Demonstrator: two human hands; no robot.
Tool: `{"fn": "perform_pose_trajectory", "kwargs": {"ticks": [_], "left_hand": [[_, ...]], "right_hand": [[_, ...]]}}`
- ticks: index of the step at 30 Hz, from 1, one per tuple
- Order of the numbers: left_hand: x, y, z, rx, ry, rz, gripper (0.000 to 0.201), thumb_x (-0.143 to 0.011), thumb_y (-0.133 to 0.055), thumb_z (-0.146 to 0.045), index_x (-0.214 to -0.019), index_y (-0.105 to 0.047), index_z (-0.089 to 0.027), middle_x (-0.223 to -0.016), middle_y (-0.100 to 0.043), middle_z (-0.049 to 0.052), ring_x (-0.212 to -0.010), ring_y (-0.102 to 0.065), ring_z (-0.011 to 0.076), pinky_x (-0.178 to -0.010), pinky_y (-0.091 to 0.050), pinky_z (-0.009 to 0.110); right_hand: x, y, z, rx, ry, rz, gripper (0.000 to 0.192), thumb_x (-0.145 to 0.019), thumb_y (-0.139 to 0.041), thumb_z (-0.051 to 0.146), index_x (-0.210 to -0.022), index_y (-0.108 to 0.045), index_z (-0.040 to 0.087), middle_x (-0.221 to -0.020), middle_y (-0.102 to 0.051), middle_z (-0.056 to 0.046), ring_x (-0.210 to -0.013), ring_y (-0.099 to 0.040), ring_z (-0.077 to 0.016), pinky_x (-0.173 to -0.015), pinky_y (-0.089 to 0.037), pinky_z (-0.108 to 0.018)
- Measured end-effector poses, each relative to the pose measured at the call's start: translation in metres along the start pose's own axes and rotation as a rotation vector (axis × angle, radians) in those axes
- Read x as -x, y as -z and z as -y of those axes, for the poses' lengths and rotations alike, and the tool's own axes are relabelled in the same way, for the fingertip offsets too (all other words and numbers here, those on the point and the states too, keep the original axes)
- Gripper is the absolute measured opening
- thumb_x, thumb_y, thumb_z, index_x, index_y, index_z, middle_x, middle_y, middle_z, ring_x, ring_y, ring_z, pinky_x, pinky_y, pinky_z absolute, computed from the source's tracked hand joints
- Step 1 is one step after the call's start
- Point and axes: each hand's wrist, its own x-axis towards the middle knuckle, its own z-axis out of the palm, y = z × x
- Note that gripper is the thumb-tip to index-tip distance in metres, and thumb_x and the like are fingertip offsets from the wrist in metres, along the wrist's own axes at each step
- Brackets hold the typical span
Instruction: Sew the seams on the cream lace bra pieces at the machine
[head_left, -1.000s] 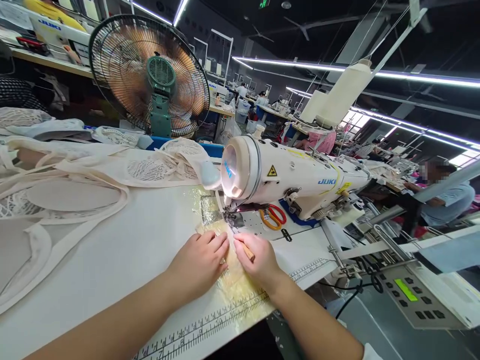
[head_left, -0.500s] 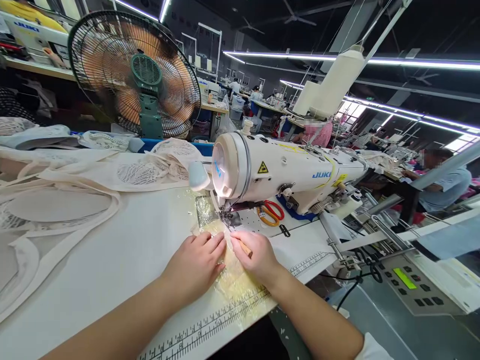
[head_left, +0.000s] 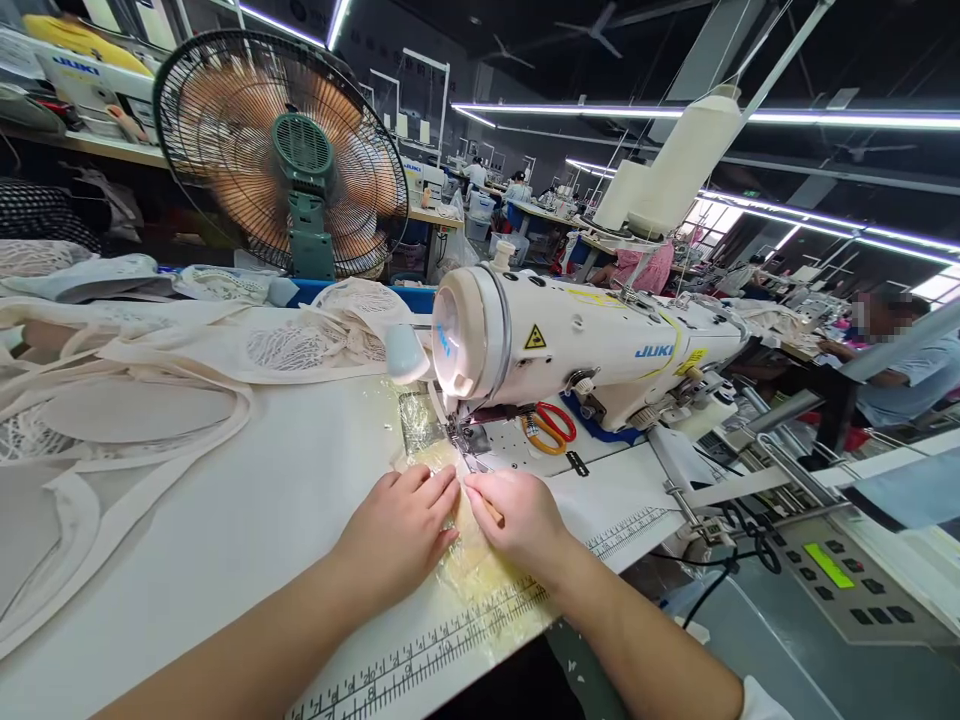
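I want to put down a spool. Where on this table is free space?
Bare tabletop lies between the lace garments and the left hand. Around the needle it is crowded: both hands, right hand, scissors.

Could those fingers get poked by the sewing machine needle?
Maybe. The left hand and right hand press the small pale fabric piece flat just in front of the needle area of the sewing machine, so a slip forward could bring fingertips under it. The thin stick in the right hand could also snag there.
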Motion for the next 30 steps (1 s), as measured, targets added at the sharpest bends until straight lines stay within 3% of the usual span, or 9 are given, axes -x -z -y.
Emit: {"fn": "perform_pose_trajectory", "kwargs": {"ticks": [11, 16, 20, 30], "left_hand": [[0.001, -0.006, 0.001, 0.013, 0.004, -0.050, 0.032, -0.087, -0.051, -0.029, -0.115, -0.062, -0.018, -0.124, -0.063, 0.004, -0.099, -0.058, 0.0254, -0.070, -0.044, 0.037], [0.001, -0.001, 0.001, 0.030, 0.005, -0.001, 0.035, -0.088, -0.050, -0.029, -0.119, -0.060, -0.016, -0.127, -0.061, 0.004, -0.101, -0.057, 0.0256, -0.072, -0.043, 0.037], [0.002, -0.006, 0.003, 0.029, -0.004, -0.037, 0.034, -0.088, -0.052, -0.032, -0.117, -0.060, -0.018, -0.124, -0.063, 0.006, -0.100, -0.056, 0.0254, -0.071, -0.041, 0.035], [0.003, -0.012, 0.002, 0.011, -0.024, -0.051, 0.035, -0.087, -0.051, -0.036, -0.115, -0.060, -0.016, -0.119, -0.064, 0.009, -0.095, -0.056, 0.0250, -0.069, -0.040, 0.036]], "right_hand": [[0.000, -0.003, -0.004, -0.026, 0.014, -0.007, 0.032, -0.090, -0.038, 0.021, -0.070, -0.062, 0.017, -0.053, -0.053, 0.000, -0.048, -0.047, -0.0125, -0.046, -0.032, -0.026], [0.003, -0.004, -0.004, -0.095, 0.013, -0.056, 0.027, -0.089, -0.040, 0.020, -0.078, -0.065, 0.017, -0.060, -0.061, -0.003, -0.053, -0.054, -0.0136, -0.051, -0.040, -0.025], [0.007, -0.003, -0.005, -0.137, 0.023, -0.114, 0.023, -0.087, -0.043, 0.018, -0.083, -0.066, 0.016, -0.068, -0.067, -0.005, -0.059, -0.060, -0.0152, -0.056, -0.046, -0.026], [0.013, 0.008, 0.005, -0.222, 0.072, -0.148, 0.016, -0.086, -0.047, 0.015, -0.087, -0.063, 0.016, -0.067, -0.067, -0.004, -0.057, -0.061, -0.0154, -0.053, -0.049, -0.026]]}}
